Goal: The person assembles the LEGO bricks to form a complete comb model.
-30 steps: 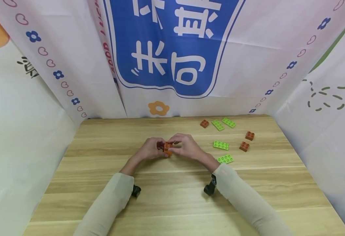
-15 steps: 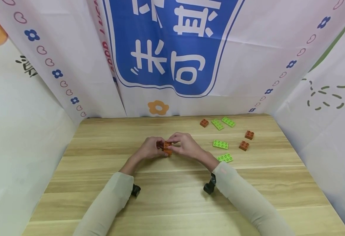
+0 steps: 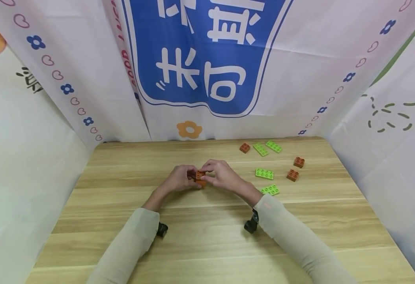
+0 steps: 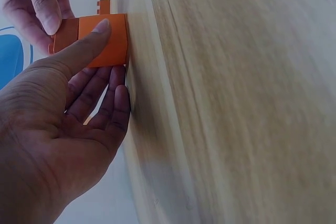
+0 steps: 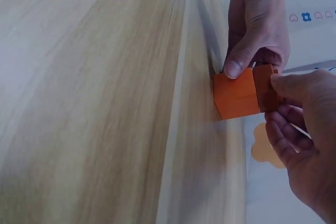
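Observation:
Near the middle of the table, an orange block stands on the wood with a brown brick on top of it. In the left wrist view, the thumb of my left hand presses the orange block's side, with the fingers curled behind and below. My right hand pinches the brown brick between thumb and fingers. The two pieces meet face to face in both wrist views; whether their studs are fully locked cannot be seen. Fingers hide part of the left side in the head view.
To the right lie several loose pieces: lime-green eight-stud bricks and brown four-stud bricks. One green brick is close beside the right forearm. A printed cloth hangs behind the table's far edge.
Both hands stay almost in place. The brown brick looks slightly more in line with the orange block than one second ago. The loose bricks have not moved.

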`<state>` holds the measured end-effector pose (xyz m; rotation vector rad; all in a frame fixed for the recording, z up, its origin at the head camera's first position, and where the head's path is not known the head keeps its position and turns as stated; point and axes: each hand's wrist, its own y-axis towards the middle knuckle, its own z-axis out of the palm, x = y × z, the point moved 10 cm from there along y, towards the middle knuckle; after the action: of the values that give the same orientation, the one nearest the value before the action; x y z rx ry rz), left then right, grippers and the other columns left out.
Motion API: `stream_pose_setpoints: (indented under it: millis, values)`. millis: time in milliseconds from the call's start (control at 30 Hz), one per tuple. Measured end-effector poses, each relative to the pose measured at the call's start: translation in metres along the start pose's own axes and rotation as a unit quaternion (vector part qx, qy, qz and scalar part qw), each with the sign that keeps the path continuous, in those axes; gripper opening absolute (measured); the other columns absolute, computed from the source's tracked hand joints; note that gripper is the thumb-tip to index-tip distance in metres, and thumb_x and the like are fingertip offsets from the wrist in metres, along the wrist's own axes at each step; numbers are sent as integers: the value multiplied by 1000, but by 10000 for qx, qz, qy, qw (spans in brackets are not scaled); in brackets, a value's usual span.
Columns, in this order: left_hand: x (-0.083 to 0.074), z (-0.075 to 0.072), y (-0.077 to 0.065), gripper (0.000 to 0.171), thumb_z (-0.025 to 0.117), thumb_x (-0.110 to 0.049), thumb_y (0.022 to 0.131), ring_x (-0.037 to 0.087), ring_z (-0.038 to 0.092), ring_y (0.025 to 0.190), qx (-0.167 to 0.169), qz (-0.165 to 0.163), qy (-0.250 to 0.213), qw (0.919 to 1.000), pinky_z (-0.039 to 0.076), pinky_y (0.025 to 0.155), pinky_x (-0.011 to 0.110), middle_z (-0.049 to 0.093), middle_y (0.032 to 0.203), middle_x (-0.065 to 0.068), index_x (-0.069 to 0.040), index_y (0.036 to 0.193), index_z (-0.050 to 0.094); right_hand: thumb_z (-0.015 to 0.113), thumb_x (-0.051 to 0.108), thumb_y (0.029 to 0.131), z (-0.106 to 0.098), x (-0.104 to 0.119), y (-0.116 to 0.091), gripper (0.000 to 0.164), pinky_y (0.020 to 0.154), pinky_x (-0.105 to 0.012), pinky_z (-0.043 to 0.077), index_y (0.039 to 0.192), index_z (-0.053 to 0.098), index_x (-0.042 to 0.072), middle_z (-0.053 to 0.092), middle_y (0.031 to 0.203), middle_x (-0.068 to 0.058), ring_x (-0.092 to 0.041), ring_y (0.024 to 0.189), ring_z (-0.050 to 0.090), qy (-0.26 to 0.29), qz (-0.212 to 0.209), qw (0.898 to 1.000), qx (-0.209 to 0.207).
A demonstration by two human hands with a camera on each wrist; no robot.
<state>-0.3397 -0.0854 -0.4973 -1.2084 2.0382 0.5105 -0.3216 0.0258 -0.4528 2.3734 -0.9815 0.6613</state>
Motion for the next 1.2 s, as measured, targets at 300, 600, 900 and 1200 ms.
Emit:
stream_pose_setpoints:
  millis: [300, 600, 900, 1200]
  values:
    - [1, -2, -2, 31, 93, -14, 84, 18, 67, 90, 6, 64, -44, 10000, 56, 81, 34, 76, 101, 5, -5, 108, 76, 79, 7, 95, 1, 3, 2, 25, 93, -32, 60, 119, 78, 1, 76, 114, -10, -22, 104, 73, -43, -56, 10000, -13]
    - [-1, -2, -6, 31, 90, -11, 86, 20, 74, 95, 123, 27, -492, 9987, 62, 85, 32, 77, 107, 9, -2, 112, 75, 80, 7, 95, 0, 1, 1, 24, 92, -35, 60, 118, 79, 2, 76, 113, -8, -22, 104, 72, -28, 95, 9999, -49]
    - [-1, -3, -7, 31, 89, -12, 88, 20, 75, 98, 31, 3, -571, 9984, 62, 89, 35, 78, 108, 7, -4, 114, 75, 82, 9, 93, -1, -4, -1, 25, 91, -38, 60, 118, 80, 5, 77, 113, -8, -21, 104, 72, 177, 316, 9990, -269]
    - [-4, -6, -10, 32, 89, -11, 88, 22, 75, 99, -7, 45, -674, 9977, 62, 90, 35, 78, 109, 9, -2, 115, 74, 82, 6, 92, 0, -11, -5, 33, 92, -29, 61, 124, 76, 2, 74, 119, -11, -28, 107, 73, 730, 601, 9952, -251]
